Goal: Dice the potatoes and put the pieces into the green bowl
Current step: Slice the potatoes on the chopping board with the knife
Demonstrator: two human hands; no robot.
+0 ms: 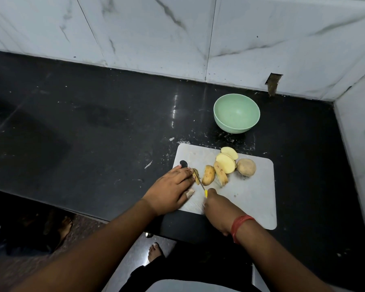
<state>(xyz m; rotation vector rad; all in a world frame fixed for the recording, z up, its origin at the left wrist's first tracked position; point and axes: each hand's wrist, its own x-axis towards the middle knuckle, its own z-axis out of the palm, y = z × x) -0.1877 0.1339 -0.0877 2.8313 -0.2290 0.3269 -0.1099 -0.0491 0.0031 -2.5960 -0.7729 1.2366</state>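
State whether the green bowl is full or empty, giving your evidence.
Empty: the green bowl shows only its bare inside, no potato pieces.

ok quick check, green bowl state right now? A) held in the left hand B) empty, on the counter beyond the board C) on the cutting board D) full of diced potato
B: the green bowl shows a bare inside and stands on the black counter beyond the cutting board.

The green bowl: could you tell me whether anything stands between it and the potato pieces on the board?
Nothing visible does. The green bowl sits empty just beyond the cutting board's far edge, with only bare, speckled counter between. The potato slices lie at that edge.
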